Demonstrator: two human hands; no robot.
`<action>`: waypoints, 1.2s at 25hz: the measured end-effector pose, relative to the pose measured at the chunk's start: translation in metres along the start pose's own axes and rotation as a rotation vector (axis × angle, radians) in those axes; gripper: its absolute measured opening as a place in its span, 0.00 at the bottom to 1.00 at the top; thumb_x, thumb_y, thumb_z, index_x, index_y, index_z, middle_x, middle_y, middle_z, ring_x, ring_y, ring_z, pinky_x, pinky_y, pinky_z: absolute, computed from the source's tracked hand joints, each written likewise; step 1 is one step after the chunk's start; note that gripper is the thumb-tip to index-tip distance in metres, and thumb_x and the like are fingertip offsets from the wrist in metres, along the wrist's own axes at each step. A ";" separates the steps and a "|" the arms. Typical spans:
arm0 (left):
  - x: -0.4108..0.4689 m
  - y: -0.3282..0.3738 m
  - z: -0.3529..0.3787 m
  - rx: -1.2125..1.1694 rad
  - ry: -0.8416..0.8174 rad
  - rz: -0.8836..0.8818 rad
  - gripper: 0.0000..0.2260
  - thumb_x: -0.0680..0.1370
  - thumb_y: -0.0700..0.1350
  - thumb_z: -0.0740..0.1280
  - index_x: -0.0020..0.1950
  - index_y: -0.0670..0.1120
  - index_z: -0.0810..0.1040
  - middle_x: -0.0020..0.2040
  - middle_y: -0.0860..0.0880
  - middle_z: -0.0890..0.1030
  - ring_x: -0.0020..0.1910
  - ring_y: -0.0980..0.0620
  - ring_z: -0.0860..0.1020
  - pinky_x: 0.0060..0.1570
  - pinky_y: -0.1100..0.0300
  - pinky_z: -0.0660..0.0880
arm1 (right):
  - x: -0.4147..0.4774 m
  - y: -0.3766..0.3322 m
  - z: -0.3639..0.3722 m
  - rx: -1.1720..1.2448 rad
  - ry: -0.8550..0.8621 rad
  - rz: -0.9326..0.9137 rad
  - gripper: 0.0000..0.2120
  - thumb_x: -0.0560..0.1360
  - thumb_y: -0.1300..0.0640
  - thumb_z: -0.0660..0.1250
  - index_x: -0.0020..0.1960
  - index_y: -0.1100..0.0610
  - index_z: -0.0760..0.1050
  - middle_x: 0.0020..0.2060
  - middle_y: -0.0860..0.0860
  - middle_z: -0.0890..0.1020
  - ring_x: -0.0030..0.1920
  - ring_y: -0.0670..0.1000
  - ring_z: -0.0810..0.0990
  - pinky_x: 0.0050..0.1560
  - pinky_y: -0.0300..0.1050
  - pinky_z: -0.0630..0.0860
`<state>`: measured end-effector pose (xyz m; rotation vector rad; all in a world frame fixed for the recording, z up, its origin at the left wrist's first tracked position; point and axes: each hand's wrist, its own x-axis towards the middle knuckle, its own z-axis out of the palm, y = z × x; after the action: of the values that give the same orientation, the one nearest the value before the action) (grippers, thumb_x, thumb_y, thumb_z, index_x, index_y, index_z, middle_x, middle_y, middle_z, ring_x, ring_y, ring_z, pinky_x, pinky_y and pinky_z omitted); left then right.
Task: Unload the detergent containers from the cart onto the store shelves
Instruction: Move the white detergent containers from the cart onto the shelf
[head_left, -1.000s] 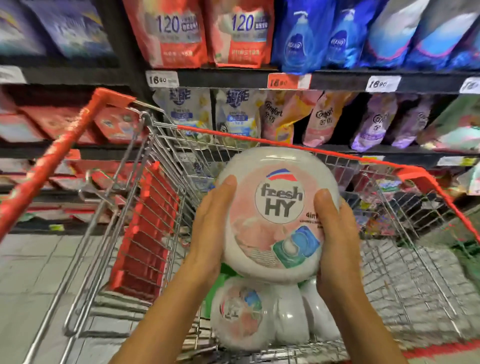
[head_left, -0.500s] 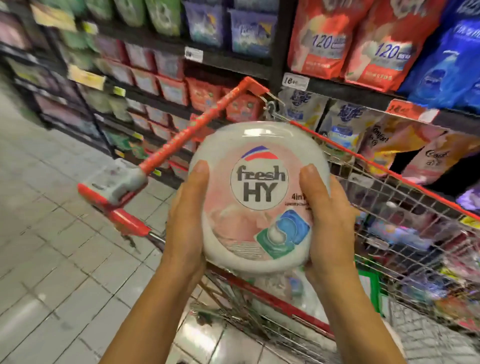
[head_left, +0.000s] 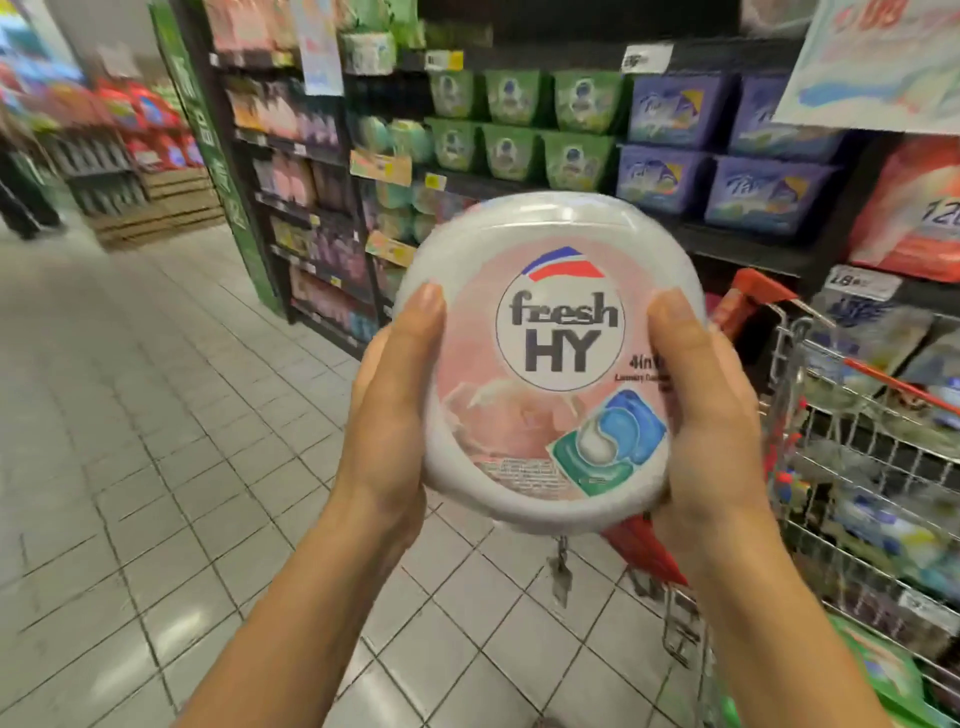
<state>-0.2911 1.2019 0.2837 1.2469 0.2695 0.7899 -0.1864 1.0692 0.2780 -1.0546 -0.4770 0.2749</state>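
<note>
1. Tiled floor (head_left: 156, 415) lies open on our left, running along the aisle beside the stocked shelves (head_left: 737, 249).
2. The wire cart (head_left: 857, 467) fills the right edge, its red handle partly hidden behind the container.
3. The round detergent container (head_left: 545, 415) is in the air above the floor, label facing us.
4. Our left grip (head_left: 395, 415) clasps its left rim and our right grip (head_left: 711, 426) its right rim, thumbs on the label.
</note>
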 end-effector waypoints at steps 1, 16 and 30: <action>0.010 0.009 -0.012 0.012 -0.010 0.007 0.26 0.71 0.61 0.66 0.64 0.47 0.78 0.59 0.44 0.82 0.57 0.45 0.81 0.57 0.44 0.77 | 0.008 0.002 0.016 -0.004 -0.013 -0.008 0.18 0.71 0.45 0.69 0.56 0.53 0.76 0.45 0.52 0.86 0.44 0.52 0.85 0.42 0.46 0.81; 0.290 0.024 -0.021 0.089 -0.449 0.077 0.26 0.70 0.60 0.66 0.64 0.49 0.77 0.55 0.47 0.84 0.53 0.48 0.83 0.45 0.57 0.81 | 0.236 0.013 0.073 -0.249 0.008 -0.270 0.30 0.71 0.40 0.66 0.65 0.58 0.69 0.57 0.56 0.82 0.55 0.55 0.83 0.55 0.55 0.80; 0.558 -0.002 0.083 0.003 -0.878 0.305 0.26 0.60 0.56 0.76 0.57 0.56 0.79 0.52 0.52 0.85 0.50 0.53 0.84 0.41 0.65 0.79 | 0.454 -0.009 0.066 -0.423 0.354 -0.629 0.25 0.71 0.44 0.66 0.61 0.58 0.71 0.53 0.57 0.82 0.52 0.56 0.83 0.48 0.48 0.82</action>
<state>0.1562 1.5106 0.4364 1.5378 -0.6424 0.4271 0.1738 1.3142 0.4235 -1.2702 -0.5303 -0.5855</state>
